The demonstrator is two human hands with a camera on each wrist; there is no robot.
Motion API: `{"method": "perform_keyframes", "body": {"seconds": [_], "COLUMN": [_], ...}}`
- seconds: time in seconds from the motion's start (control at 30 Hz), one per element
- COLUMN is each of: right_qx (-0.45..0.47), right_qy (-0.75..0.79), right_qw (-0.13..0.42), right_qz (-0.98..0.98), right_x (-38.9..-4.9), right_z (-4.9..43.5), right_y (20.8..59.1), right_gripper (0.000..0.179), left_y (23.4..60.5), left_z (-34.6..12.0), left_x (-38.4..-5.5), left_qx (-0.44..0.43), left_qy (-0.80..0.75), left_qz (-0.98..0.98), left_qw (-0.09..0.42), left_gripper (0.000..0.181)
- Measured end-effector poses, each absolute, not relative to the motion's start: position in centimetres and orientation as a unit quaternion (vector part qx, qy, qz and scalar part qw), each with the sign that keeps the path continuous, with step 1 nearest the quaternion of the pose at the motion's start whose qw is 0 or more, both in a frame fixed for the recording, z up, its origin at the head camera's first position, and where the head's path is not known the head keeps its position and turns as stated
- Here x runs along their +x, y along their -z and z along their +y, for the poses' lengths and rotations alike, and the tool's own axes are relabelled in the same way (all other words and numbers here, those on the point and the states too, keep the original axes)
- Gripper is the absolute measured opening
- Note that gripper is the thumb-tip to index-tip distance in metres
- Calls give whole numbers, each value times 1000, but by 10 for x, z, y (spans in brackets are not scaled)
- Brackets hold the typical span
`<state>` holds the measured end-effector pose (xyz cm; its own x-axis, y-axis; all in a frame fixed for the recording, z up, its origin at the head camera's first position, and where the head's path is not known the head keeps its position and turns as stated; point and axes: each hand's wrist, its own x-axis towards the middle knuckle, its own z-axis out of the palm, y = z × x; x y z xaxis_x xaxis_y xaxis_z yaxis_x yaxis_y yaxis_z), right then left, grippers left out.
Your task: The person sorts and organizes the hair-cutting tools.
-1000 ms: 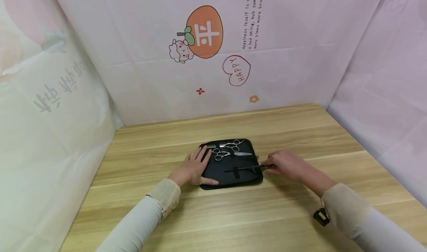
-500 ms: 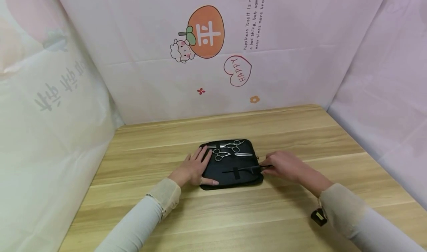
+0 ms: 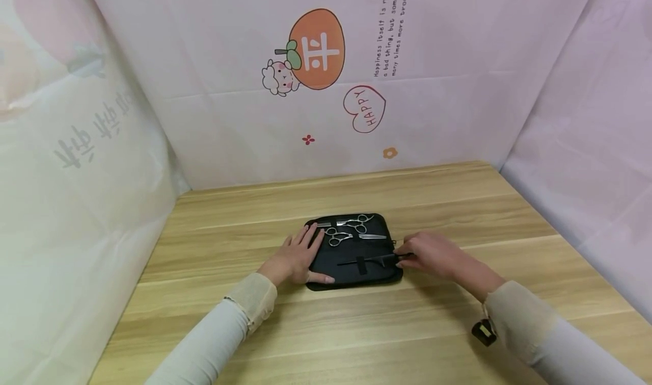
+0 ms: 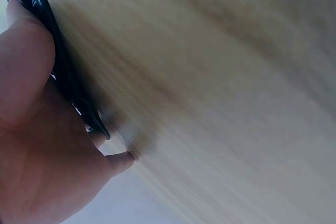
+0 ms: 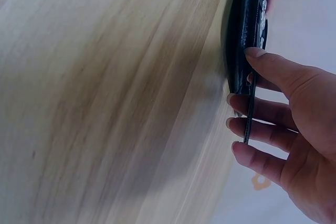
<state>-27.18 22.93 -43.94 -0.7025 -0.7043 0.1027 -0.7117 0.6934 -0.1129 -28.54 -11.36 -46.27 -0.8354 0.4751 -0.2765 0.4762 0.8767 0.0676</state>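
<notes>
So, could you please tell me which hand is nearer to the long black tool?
Right: the right hand pinches one end of the long black tool. The left hand is spread on the left side of the black case, apart from the tool.

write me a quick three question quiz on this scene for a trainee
1. Count: how many pairs of silver scissors show?
2. True or false: the left grip rests on the black case.
3. Multiple choice: what does the right grip pinch? a) scissors b) black tail comb c) nothing

Key: 1. two; 2. true; 3. b
</notes>
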Motion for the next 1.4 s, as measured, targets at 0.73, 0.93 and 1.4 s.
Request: {"method": "perform_keyframes", "body": {"seconds": [0.73, 0.93, 1.4], "right_qx": [386, 404, 394], "right_qy": [-75, -81, -90], "right_qw": [28, 33, 20], "right_qz": [-919, -910, -915], "right_x": [-273, -274, -274], "right_z": [222, 217, 207], "right_y": [442, 443, 445], "right_gripper": [26, 25, 27], "left_y": [461, 462, 462], "left_z": [-114, -114, -114], "left_x": [-286, -286, -286], "left_qx": [247, 245, 243], "left_qy": [4, 4, 6], "left_qz": [957, 957, 958], "left_qw": [150, 153, 150], "left_gripper": [119, 119, 119]}}
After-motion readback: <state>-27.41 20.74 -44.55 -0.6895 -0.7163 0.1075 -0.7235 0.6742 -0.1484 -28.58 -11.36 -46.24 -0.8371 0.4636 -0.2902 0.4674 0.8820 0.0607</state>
